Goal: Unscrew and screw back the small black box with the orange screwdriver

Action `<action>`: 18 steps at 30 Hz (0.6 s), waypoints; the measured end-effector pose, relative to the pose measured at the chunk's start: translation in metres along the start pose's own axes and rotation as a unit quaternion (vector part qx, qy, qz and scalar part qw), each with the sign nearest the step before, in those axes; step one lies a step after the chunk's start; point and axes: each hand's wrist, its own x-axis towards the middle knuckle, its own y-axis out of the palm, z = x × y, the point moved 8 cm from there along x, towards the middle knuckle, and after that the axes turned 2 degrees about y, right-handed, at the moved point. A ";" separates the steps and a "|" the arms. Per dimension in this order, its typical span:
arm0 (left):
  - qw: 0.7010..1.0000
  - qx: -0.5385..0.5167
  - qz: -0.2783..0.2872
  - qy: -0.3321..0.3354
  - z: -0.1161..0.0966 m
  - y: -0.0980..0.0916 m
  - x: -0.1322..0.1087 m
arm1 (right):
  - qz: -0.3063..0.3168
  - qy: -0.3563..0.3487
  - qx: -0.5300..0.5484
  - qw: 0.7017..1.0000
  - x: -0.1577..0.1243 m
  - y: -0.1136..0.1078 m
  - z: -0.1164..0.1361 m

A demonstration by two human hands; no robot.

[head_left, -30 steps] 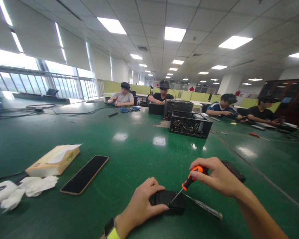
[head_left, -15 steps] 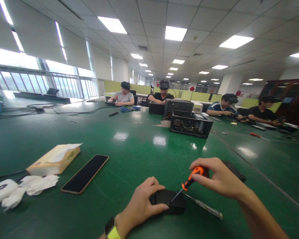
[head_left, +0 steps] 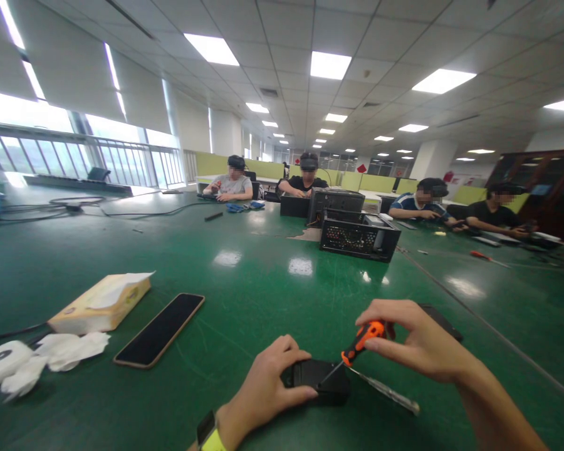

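My left hand (head_left: pixel 270 382) grips the left end of a small black box-shaped device (head_left: pixel 331 382), thumb along its near side and fingers over the far side. The device lies on the green table (head_left: pixel 192 407). In my right hand (head_left: pixel 413 338) is an orange and black screwdriver (head_left: pixel 363 341), held by its handle between thumb and fingers. Its shaft slants down to the left, and the tip meets the top of the device near my left thumb. A second, slim screwdriver with a clear handle (head_left: pixel 392 396) rests on the table just right of the device.
A dark flat object (head_left: pixel 442 321) lies behind my right hand. Leftward are a phone (head_left: pixel 160 331), a tissue pack (head_left: pixel 103 302), crumpled tissues (head_left: pixel 73 349) and a white device (head_left: pixel 2 363). Further off stand open computer cases (head_left: pixel 360 238), with several people seated around the table.
The screwdriver's handle has tipped slightly lower with my right hand, while its tip stays on the device. My left hand keeps the same hold.
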 end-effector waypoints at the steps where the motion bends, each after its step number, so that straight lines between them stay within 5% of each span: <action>1: 1.000 0.000 -0.001 0.001 0.000 0.000 0.000 | 0.006 0.001 0.013 1.000 0.000 -0.001 -0.003; 6: 1.000 -0.002 0.003 -0.004 -0.001 0.001 -0.001 | -0.079 0.116 0.108 0.984 0.000 0.000 -0.069; 11: 1.000 0.002 0.007 -0.014 0.000 0.001 0.000 | -0.122 0.219 0.102 0.963 -0.026 0.046 -0.145; 15: 1.000 0.009 0.008 -0.021 0.001 0.001 0.000 | -0.100 0.226 0.084 0.965 -0.052 0.078 -0.170; 18: 1.000 0.012 0.006 -0.025 0.000 0.000 0.001 | -0.098 0.220 0.072 0.968 -0.059 0.079 -0.175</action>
